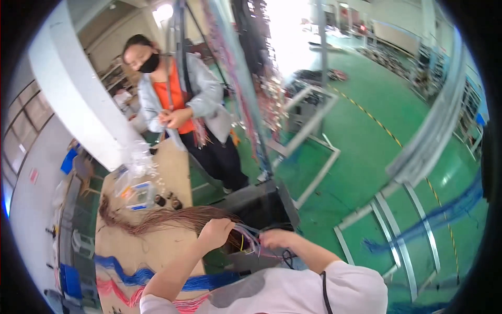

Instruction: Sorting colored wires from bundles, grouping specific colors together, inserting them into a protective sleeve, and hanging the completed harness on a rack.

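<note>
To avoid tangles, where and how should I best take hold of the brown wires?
Probably around the middle, palm down, from the near side: the brown wires stretch lengthwise across the table, strands splayed at the left end, with small dark objects on the far side.

worn on the head, left one of a side-by-side pair. looks down and forward past the white shirt [272, 290] to the left hand [215, 234] and right hand [277, 239], near below. reaches wide through a fisheye, from counter [175, 167] to green floor [361, 152].
</note>
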Action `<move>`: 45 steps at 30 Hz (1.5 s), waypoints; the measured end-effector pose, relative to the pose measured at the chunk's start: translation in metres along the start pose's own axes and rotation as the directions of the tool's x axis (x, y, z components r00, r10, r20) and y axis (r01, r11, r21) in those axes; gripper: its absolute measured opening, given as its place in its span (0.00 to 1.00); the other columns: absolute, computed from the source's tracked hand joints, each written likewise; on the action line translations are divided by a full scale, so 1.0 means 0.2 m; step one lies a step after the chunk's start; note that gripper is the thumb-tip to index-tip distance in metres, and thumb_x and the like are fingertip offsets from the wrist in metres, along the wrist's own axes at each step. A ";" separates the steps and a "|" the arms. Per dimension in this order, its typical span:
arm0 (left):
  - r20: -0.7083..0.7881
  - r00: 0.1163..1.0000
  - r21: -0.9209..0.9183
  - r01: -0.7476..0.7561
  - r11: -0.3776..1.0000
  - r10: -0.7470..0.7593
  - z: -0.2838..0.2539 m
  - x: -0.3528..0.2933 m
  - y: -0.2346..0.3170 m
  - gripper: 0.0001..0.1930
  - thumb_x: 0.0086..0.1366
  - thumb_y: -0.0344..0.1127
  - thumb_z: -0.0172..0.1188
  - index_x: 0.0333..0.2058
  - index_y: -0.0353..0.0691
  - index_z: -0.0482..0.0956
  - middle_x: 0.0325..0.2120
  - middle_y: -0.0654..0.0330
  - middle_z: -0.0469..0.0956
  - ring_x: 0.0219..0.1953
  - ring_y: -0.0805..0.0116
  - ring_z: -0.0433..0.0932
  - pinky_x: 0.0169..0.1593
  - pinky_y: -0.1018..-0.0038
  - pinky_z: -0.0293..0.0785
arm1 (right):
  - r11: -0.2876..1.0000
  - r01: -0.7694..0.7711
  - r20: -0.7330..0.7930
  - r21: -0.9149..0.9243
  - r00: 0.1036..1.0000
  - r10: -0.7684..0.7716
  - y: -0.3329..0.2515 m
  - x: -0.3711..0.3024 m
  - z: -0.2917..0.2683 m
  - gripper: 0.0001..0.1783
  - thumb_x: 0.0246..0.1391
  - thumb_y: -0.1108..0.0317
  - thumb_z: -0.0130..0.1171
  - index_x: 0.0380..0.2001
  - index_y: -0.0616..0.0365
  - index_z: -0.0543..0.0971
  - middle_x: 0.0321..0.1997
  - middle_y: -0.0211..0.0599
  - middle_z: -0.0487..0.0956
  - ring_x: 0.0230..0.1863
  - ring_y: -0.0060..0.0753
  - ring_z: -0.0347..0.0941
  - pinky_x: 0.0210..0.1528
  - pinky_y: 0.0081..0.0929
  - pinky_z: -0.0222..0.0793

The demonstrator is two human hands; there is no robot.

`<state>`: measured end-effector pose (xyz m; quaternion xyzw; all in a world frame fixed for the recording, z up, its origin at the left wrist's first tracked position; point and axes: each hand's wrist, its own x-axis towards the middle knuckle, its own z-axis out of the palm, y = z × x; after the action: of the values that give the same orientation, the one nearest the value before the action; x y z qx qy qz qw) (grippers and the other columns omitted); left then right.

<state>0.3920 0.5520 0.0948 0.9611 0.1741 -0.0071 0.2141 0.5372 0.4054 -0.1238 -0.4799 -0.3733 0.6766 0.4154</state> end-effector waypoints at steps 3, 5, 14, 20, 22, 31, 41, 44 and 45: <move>-0.117 0.993 -0.033 -0.028 0.999 0.024 -0.24 0.13 0.16 0.12 0.57 0.37 0.47 0.23 0.34 0.69 0.23 0.46 0.71 0.29 0.47 0.70 0.31 0.63 0.65 | 0.754 0.402 -0.274 0.519 0.914 -0.298 -0.64 -0.18 -0.11 0.32 0.41 0.66 0.54 0.53 0.53 0.58 0.48 0.33 0.67 0.52 0.25 0.59 0.41 0.24 0.58; -0.224 0.969 -0.034 -0.117 0.993 0.106 -0.41 0.25 0.26 0.12 0.58 0.37 0.46 0.23 0.34 0.69 0.21 0.47 0.70 0.27 0.48 0.69 0.30 0.65 0.65 | 0.860 0.456 -0.175 0.227 0.888 -0.425 -0.98 -0.27 -0.08 0.34 0.43 0.67 0.54 0.54 0.55 0.54 0.50 0.35 0.65 0.54 0.26 0.57 0.43 0.24 0.59; -0.423 0.840 0.077 -0.341 0.937 0.340 -1.13 0.65 0.69 0.13 0.60 0.38 0.43 0.26 0.33 0.67 0.17 0.49 0.67 0.21 0.55 0.67 0.27 0.68 0.62 | 0.726 0.508 -0.347 -0.464 0.649 -0.677 -1.96 -0.78 -0.40 0.15 0.52 0.56 0.46 0.23 0.55 0.72 0.12 0.19 0.62 0.12 0.13 0.54 0.13 0.13 0.48; -0.490 0.694 0.304 -0.432 0.849 0.528 -1.54 0.92 1.04 0.17 0.61 0.43 0.41 0.28 0.33 0.66 0.19 0.48 0.69 0.24 0.54 0.70 0.28 0.62 0.65 | 0.234 -0.004 -0.192 -0.972 0.587 -0.787 -2.83 -1.27 -0.54 0.17 0.50 0.51 0.45 0.23 0.52 0.73 0.16 0.19 0.65 0.18 0.13 0.54 0.18 0.13 0.48; -0.724 0.609 0.107 -0.365 0.925 0.324 -1.76 0.97 1.25 0.15 0.58 0.43 0.45 0.31 0.35 0.68 0.21 0.53 0.71 0.24 0.62 0.71 0.29 0.63 0.67 | 0.132 0.329 -0.031 -0.935 0.295 -0.955 -3.12 -1.31 -0.66 0.12 0.49 0.60 0.47 0.20 0.54 0.73 0.14 0.18 0.61 0.16 0.11 0.54 0.14 0.13 0.46; -0.924 0.203 0.165 -0.556 0.815 0.325 -2.38 1.70 1.32 0.09 0.52 0.30 0.51 0.33 0.34 0.69 0.14 0.60 0.70 0.18 0.73 0.69 0.21 0.80 0.64 | 0.161 0.346 -0.198 -0.924 -0.073 -0.978 -4.03 -0.95 -1.20 0.05 0.42 0.72 0.46 0.17 0.60 0.69 0.14 0.38 0.65 0.13 0.31 0.58 0.13 0.29 0.50; -0.930 0.356 -0.213 -0.322 0.923 -0.090 -1.96 2.06 0.70 0.14 0.58 0.37 0.42 0.38 0.32 0.63 0.33 0.40 0.71 0.38 0.47 0.71 0.40 0.62 0.66 | 0.284 0.078 -0.294 -0.956 -0.308 -0.905 -3.38 -0.20 -0.93 0.13 0.47 0.69 0.42 0.36 0.66 0.67 0.36 0.60 0.71 0.40 0.56 0.68 0.43 0.42 0.62; -0.925 0.378 -0.150 -0.234 0.961 -0.052 -1.97 2.04 0.80 0.15 0.58 0.38 0.43 0.38 0.31 0.63 0.36 0.39 0.70 0.41 0.46 0.69 0.44 0.61 0.65 | 0.297 -0.186 -0.276 -0.937 -0.129 -0.952 -3.43 -0.17 -1.02 0.15 0.49 0.65 0.39 0.38 0.64 0.66 0.35 0.57 0.72 0.37 0.51 0.71 0.39 0.40 0.66; -0.925 0.378 -0.118 -0.186 0.975 -0.040 -2.01 2.04 0.79 0.16 0.57 0.38 0.43 0.39 0.31 0.63 0.37 0.39 0.69 0.42 0.46 0.69 0.44 0.61 0.64 | 0.293 -0.178 -0.276 -0.939 -0.116 -0.954 -3.46 -0.15 -1.01 0.15 0.49 0.65 0.39 0.38 0.64 0.66 0.35 0.57 0.72 0.37 0.51 0.71 0.39 0.40 0.66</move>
<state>0.8048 0.7199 0.4877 0.7816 0.2207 0.5557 0.1776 0.8772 0.6596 0.4594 -0.7048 -0.4105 -0.3009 0.4942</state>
